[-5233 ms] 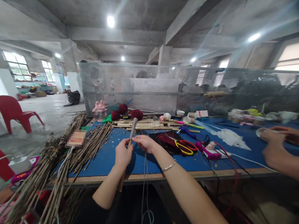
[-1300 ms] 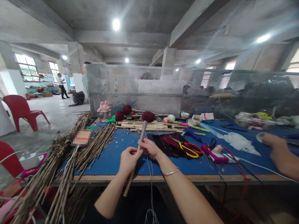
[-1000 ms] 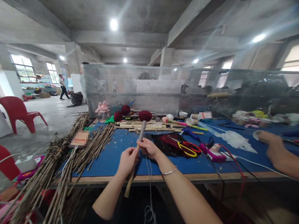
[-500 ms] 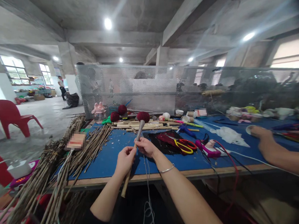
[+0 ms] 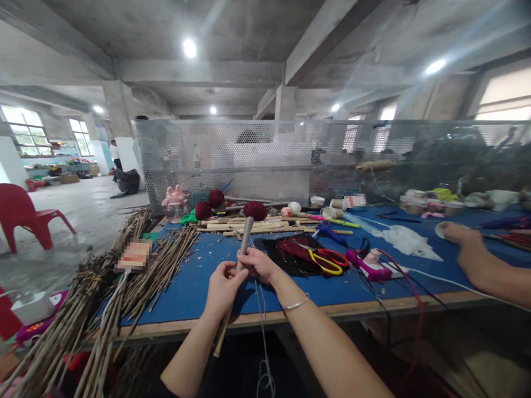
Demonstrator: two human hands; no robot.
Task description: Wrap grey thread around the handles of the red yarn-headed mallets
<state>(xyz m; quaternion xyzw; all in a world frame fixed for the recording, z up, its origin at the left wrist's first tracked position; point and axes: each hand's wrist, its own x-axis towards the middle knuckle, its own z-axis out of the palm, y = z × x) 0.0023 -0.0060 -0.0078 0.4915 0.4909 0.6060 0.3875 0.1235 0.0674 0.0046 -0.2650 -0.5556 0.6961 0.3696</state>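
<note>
Both hands are on a thin wooden stick (image 5: 222, 335) held at a slant over the table's front edge. My left hand (image 5: 223, 286) is closed around its middle. Just above it, my right hand (image 5: 260, 264) pinches the stick at the lower end of its grey wrapped part (image 5: 246, 237). Grey thread (image 5: 263, 320) hangs from near the right fingers in loose loops below the table. A dark red ball (image 5: 255, 210) shows right at the stick's upper tip; whether it is joined to the stick I cannot tell.
Bundled twigs (image 5: 146, 275) lie left on the blue table (image 5: 181, 299). Scissors (image 5: 327, 261) rest on dark cloth to the right, near a blue glue gun (image 5: 331, 233) and a purple power strip (image 5: 372, 268). Another person's hand (image 5: 463, 234) holds a roll at the right.
The stick has tipped slightly, its upper end now a little lower and left against the red ball. My left fingers have shifted on the stick, with the thumb more stretched toward the right hand.
</note>
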